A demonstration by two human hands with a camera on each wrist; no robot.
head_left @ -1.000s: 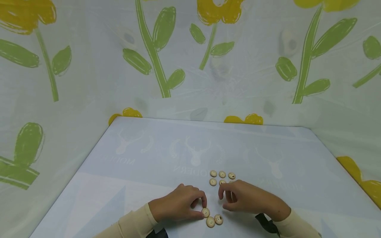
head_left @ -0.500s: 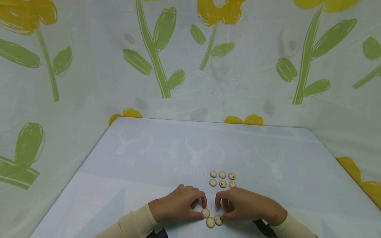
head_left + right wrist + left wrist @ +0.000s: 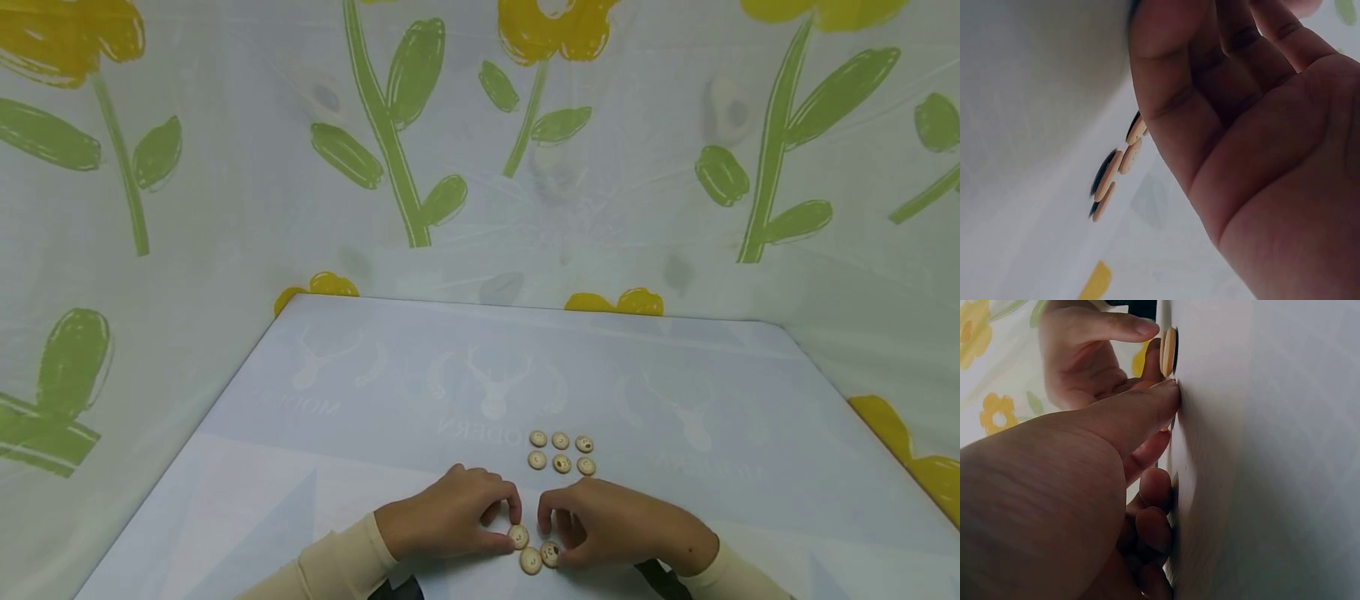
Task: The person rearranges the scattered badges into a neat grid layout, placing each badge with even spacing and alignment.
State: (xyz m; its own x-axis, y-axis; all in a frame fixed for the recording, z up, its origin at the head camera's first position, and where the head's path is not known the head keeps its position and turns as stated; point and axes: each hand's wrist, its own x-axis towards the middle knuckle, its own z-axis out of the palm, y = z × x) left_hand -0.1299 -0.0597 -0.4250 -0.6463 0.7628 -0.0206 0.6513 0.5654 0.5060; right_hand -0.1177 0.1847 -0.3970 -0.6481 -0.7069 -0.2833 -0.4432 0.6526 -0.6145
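Three small round wooden discs with tiny dark marks lie close together at the near part of the table in the head view. My left hand [image 3: 461, 512] has its thumb and index finger curled round the left disc [image 3: 518, 536], low on the table. Beside it is the middle disc [image 3: 530, 561], nearest to me. The right disc [image 3: 551, 554] sits at the thumb and bent index finger of my right hand [image 3: 611, 521]. The left wrist view shows discs [image 3: 1169, 353] edge-on between both hands' fingertips. My right palm [image 3: 1291, 156] fills much of its wrist view.
Beyond my hands, several more discs [image 3: 561, 463] lie in two short rows on the pale printed table [image 3: 360, 467]. A white cloth [image 3: 247, 167] with yellow flowers and green leaves hangs behind and around the table.
My right hand has moved left and nearer to me, coming to the right disc and uncovering the back rows. That disc has shifted very slightly left. My left hand stays put.
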